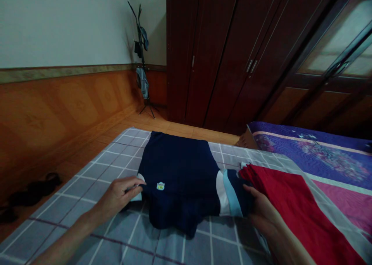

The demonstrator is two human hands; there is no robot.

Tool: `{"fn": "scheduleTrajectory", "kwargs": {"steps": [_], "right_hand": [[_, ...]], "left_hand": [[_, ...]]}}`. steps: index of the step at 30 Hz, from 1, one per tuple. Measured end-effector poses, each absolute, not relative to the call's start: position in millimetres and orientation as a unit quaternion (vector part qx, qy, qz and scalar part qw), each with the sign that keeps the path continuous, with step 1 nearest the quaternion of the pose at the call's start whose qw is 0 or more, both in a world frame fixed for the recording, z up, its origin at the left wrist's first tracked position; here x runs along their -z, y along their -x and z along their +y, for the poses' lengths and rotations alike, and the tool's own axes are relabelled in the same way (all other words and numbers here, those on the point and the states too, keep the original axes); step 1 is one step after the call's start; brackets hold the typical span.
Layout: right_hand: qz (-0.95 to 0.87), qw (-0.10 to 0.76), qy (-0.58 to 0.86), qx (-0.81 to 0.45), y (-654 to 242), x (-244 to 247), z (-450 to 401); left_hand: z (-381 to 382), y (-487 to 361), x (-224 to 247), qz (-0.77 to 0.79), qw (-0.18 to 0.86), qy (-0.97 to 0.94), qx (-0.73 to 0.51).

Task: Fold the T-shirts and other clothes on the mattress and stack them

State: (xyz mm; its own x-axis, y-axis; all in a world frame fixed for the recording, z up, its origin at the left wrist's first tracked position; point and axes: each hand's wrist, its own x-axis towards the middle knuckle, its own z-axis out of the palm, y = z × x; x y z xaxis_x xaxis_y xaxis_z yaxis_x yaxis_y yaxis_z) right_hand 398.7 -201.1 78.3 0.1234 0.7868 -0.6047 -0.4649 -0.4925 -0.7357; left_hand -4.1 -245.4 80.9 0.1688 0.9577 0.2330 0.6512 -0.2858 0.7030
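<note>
A navy blue shirt [180, 160] with a small badge and white and light blue bands on its sleeves is spread on a grey checked sheet [95, 183]. Its collar end, bunched and a little uneven, points toward me. My left hand [122, 193] pinches the shirt by the sleeve on the left, beside the badge. On the right, my right hand [263, 210] grips the end of the other sleeve, thumb on top and fingers partly hidden beneath the cloth. Close by my right hand lies a red cloth [285, 191], folded lengthwise.
A purple flowered cover [314, 141] lies on the right. Beyond the bed stand a dark wooden wardrobe [221, 55] and a coat rack [142, 55] hung with a few items. Dark objects [35, 191] rest on the floor at left.
</note>
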Motion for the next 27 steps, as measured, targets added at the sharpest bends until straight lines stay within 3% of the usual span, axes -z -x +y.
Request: {"fn": "scheduleTrajectory", "kwargs": {"steps": [4, 11, 15, 21, 27], "right_hand": [[-0.031, 0.481, 0.577, -0.659, -398, -57, -215], [0.006, 0.481, 0.552, -0.681, -407, -70, -227], [-0.01, 0.449, 0.575, -0.684, -405, -54, -241], [-0.058, 0.426, 0.607, -0.668, -407, -38, -254], [-0.112, 0.464, 0.604, -0.638, -420, -48, -265]], "left_hand": [[-264, 7, -48, 0.579, 0.27, -0.727, -0.253], [-270, 23, -72, 0.581, 0.341, -0.71, -0.203], [-278, 16, -60, 0.58, 0.279, -0.755, -0.123], [-299, -22, -29, 0.484, 0.139, -0.855, -0.126], [-299, -24, -59, 0.453, 0.288, -0.837, -0.103]]}}
